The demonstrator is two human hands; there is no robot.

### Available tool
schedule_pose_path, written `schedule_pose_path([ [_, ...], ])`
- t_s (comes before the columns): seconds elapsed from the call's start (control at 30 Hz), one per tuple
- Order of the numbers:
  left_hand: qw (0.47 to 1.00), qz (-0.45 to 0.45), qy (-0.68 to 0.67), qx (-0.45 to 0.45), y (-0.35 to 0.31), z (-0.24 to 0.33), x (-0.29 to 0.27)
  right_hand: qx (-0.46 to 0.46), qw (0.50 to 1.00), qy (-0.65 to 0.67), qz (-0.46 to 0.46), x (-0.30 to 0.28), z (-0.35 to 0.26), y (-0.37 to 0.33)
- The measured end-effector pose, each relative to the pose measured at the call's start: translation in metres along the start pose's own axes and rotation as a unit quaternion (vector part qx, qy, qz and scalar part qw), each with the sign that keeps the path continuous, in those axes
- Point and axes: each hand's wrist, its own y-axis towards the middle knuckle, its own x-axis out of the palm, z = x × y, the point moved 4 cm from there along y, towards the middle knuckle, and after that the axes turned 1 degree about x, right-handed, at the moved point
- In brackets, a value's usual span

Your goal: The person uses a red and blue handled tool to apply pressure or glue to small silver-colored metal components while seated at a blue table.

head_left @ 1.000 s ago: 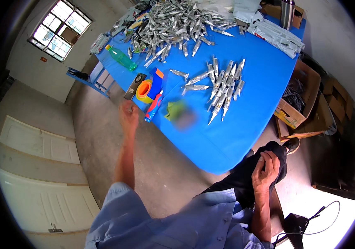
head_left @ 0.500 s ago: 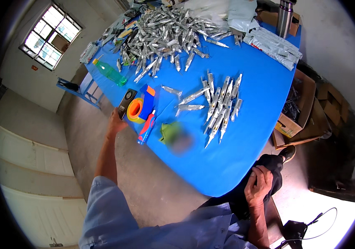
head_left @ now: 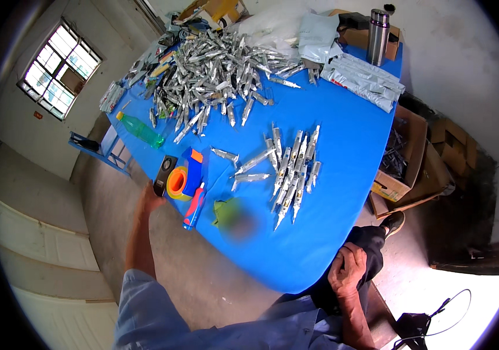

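L hand (head_left: 151, 201) reaches w/ fingers spread to the black phone (head_left: 164, 175) at the bench (head_left: 342, 134) edge, 9 o'clock of the tape dispenser (head_left: 186, 182). R hand (head_left: 347, 273) rests loosely curled on knee. Best grip phone by its sides, lift straight.

Whitewashed walls enclose a bare concrete floor (head_left: 197, 274); a barred window (head_left: 60, 70) admits daylight at left; cardboard boxes (head_left: 412, 157) stand beside the blue table (head_left: 342, 151).
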Motion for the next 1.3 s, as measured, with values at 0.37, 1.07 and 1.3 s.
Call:
schedule_pose_path([
  [0.37,0.996,0.085,0.022,-0.026,-0.050,0.036,0.002,-0.015,1.000,0.006,-0.003,-0.007,0.001,-0.002],
  [1.07,0.831,0.060,-0.535,-0.141,-0.209,0.028,0.035,-0.008,0.998,0.048,0.025,-0.032,0.000,-0.013],
  [1.3,0.757,0.047,-0.648,-0.063,-0.282,0.072,0.017,0.091,0.971,0.219,0.020,-0.048,0.000,-0.016],
])
